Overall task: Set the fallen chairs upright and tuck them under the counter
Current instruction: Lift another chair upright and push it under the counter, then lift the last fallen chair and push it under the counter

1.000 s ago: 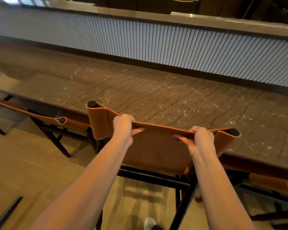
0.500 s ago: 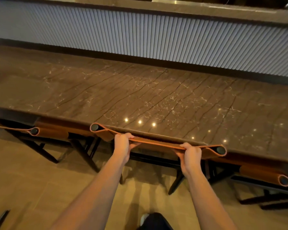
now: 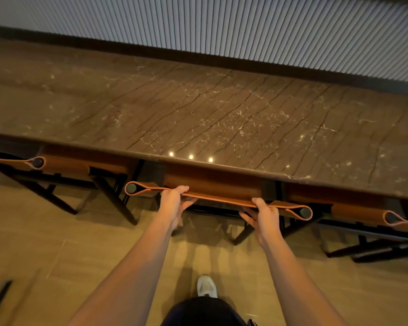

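While seemingly tucked, chair [image 3: 222, 200] gripped.

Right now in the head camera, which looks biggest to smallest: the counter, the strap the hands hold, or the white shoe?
1. Marble counter, biggest.
2. Orange backrest strap gripped by both hands.
3. White shoe, smallest, though its rear is hidden.

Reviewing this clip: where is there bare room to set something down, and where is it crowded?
Free: the whole countertop, bare from the ribbed wall panel to its near edge. Crowded: beneath that edge, three chairs side by side; left hand and right hand grip the middle chair.
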